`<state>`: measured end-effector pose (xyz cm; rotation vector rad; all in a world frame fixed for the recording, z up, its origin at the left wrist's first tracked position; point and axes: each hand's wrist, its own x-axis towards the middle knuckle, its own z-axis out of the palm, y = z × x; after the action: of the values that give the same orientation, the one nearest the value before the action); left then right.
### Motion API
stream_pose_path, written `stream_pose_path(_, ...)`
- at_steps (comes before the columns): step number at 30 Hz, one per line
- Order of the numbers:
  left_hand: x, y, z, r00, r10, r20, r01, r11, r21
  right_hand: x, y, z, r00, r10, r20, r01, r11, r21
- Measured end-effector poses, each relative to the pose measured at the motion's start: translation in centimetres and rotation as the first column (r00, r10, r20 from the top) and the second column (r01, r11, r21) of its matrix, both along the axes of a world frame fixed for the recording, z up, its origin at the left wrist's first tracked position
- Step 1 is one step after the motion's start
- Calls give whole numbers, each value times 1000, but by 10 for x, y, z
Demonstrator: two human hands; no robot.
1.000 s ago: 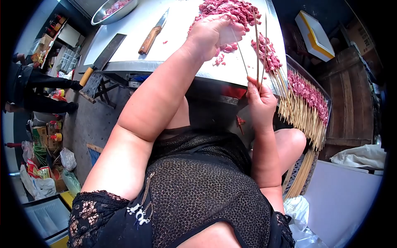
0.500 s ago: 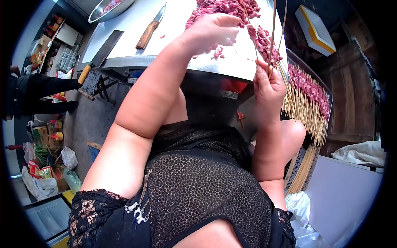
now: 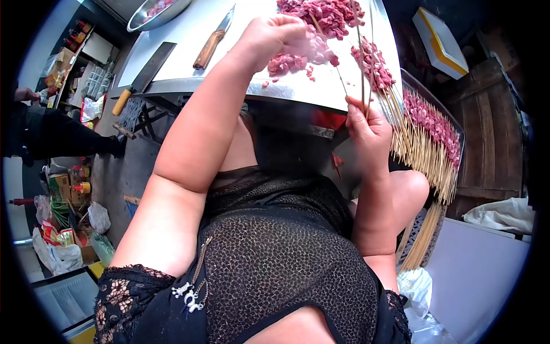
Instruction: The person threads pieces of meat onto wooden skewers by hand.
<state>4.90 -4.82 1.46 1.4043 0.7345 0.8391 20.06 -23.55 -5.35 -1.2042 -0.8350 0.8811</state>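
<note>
Passable over the bare bench point(image 3: 186, 49) surface between the cleaver point(image 3: 150, 70) and the wooden-handled knife point(image 3: 213, 45), likewise between that knife and the left hand point(image 3: 274, 38). Blocked past that hand by heaped raw meat point(image 3: 327, 16). Obstructed over the near edge by long skewers point(image 3: 361, 63) projecting from the right hand point(image 3: 369, 129); closed off farther right by meat-loaded skewers point(image 3: 375, 64) and a packed metal tray point(image 3: 433, 96).

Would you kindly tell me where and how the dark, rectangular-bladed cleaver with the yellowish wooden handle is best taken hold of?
Probably by its yellowish wooden handle, coming from the seated person's side: it juts past the edge of the white tabletop, leaving room to wrap around it, while the dark metal blade points away.
</note>
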Motion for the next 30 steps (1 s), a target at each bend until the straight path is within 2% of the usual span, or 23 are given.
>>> stream_pose_path(1, -3, 4, 2, 996, -27, 91, 33, 997, -68, -2, -1, -1, 999, 18, 47, -17, 1000, -12)
stream_pose_path(2, -4, 6, 2, 996, -23, 92, 29, 998, -61, -4, 0, -3, 999, 31, 20, -31, 999, -19)
stream_pose_path(4, -2, 6, 1, 948, -13, 318, 84, 974, -211, -5, 2, -11, 995, 39, 92, -40, 999, 13)
stream_pose_path(8, 0, 8, -1, 923, -22, 384, 145, 944, -295, -7, 2, -13, 994, 9, 104, -12, 1000, 29)
stream_pose_path(15, 1, -2, 5, 946, 52, 320, 49, 953, -299, -4, -1, -14, 996, 13, 88, -14, 1000, 10)
stream_pose_path(20, 2, -6, 7, 956, 17, 294, 64, 962, -264, -6, 0, -11, 994, 10, 108, -8, 1000, -15)
stream_pose_path(22, 2, -7, 8, 955, 18, 296, 66, 960, -274, -7, -1, -6, 998, 2, 70, 1, 999, -39)
stream_pose_path(25, 2, -7, 7, 957, 25, 288, 65, 952, -298, -4, -2, -9, 994, -1, 106, 7, 998, -64)
stream_pose_path(30, 5, -11, 3, 922, 39, 386, 100, 938, -333, -11, -1, -1, 997, -20, 71, 25, 997, -72)
